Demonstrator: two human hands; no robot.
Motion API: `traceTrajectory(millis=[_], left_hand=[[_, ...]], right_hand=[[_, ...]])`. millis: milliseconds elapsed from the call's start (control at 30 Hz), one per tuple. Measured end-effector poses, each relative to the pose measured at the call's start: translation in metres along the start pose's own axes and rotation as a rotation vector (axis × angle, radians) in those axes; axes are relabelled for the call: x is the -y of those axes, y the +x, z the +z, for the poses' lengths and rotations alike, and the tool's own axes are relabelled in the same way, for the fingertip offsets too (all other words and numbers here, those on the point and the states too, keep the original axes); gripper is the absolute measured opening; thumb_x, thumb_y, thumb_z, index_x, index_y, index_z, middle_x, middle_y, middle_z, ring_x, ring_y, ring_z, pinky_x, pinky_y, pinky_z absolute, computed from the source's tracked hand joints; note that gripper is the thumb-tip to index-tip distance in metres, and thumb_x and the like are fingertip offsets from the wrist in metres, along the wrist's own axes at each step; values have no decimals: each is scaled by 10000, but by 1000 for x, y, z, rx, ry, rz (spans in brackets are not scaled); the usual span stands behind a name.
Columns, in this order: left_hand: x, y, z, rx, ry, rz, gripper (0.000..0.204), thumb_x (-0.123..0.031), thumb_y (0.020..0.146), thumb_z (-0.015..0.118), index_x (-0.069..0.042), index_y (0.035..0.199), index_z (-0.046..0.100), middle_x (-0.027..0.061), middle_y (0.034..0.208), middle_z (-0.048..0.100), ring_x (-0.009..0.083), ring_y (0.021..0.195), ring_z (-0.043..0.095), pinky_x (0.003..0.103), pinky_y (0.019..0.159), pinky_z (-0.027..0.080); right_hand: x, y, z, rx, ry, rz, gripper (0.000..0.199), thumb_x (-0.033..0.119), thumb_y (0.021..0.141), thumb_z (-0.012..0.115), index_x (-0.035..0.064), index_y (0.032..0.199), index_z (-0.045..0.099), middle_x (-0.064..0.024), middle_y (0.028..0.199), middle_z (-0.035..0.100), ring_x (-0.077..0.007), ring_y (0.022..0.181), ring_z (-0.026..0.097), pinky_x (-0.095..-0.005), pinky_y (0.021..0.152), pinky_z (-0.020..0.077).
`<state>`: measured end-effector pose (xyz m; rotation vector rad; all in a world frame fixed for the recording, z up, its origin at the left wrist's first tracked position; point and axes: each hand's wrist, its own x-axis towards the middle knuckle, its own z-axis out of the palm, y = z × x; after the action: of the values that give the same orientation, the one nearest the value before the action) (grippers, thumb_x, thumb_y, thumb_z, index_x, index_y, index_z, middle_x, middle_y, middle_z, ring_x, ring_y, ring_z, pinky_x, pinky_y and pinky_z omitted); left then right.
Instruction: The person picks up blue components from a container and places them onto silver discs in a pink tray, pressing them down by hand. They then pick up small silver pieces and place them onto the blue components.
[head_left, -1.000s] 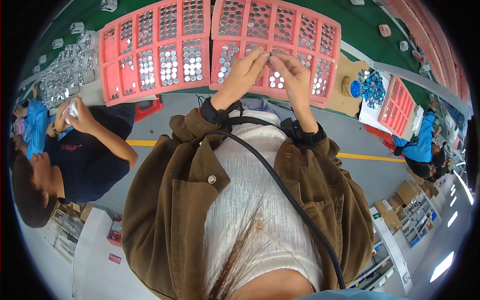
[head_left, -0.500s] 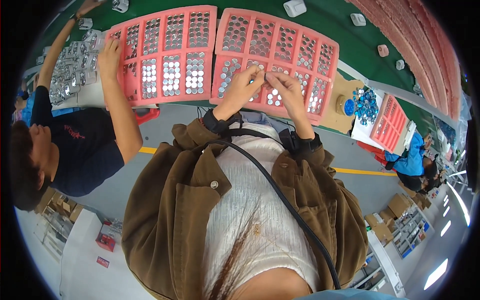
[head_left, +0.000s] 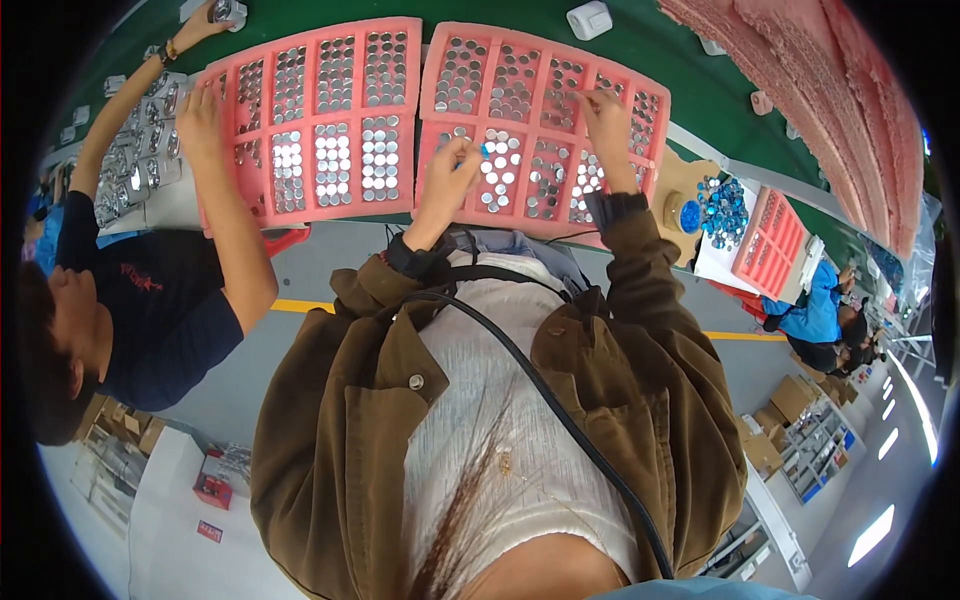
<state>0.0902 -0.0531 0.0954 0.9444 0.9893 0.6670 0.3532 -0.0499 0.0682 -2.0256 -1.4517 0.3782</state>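
Observation:
My left hand [head_left: 455, 178] is closed, and a small blue piece [head_left: 484, 151] shows at its fingertips. It is above the near left part of a pink compartment tray [head_left: 418, 160] filled with small silver discs [head_left: 500, 170]. Over the far compartments of the same tray, my right hand [head_left: 608, 120] has its thumb and fingers pinched together. Whatever is between those fingertips, if anything, is too small to make out. The wrist of each hand wears a dark band.
A second pink tray [head_left: 308, 120] of discs adjoins on the left. There a co-worker's hands [head_left: 200, 118] work near silver-white housings [head_left: 150, 140]. To the right are a round jar [head_left: 688, 215], a pile of blue discs [head_left: 725, 210] and a smaller pink tray [head_left: 775, 240]. Pink foam sheets [head_left: 820, 90] stand far right.
My hands were together over the middle of the tray and have come apart. The right went farther off and right, the left slightly left. The co-worker's far hand now touches a housing.

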Motion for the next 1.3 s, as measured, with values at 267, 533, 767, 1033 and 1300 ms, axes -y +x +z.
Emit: traceTrajectory(millis=[267,533,767,1033,1300], left_hand=[[-2,3,-6,-13,-13,-24,145,-116,853,466,-34,733,470,-18,530,423,33,440,352,210,401,248],[-10,8,-6,2,14,-22,135,-123,874,442,-41,769,460,-22,477,377,37,414,341,204,389,256],[-1,10,-9,-11,-4,-9,137,-125,875,441,-39,773,465,-25,479,376,38,412,337,204,391,251],[1,10,-8,-28,46,-22,158,-144,882,446,-49,757,463,-24,482,385,40,407,342,201,389,248],[4,11,-13,-20,4,-14,168,-156,876,459,-35,760,462,-15,500,408,46,415,367,208,393,271]], right_hand=[[-34,21,22,-63,-295,-240,115,118,760,586,19,794,635,-132,780,584,-298,714,560,-378,643,451],[-46,44,35,-16,-346,-349,83,86,743,580,23,763,631,-122,768,569,-304,737,548,-381,658,449],[-49,49,40,49,-331,-375,87,83,726,589,23,768,636,-110,771,567,-289,741,545,-380,668,448],[-49,47,45,21,-215,-367,76,77,726,599,26,767,639,-106,805,588,-288,760,556,-369,686,452],[-55,48,49,-36,-184,-355,106,64,727,599,21,822,622,-121,831,601,-298,774,569,-380,686,460]])
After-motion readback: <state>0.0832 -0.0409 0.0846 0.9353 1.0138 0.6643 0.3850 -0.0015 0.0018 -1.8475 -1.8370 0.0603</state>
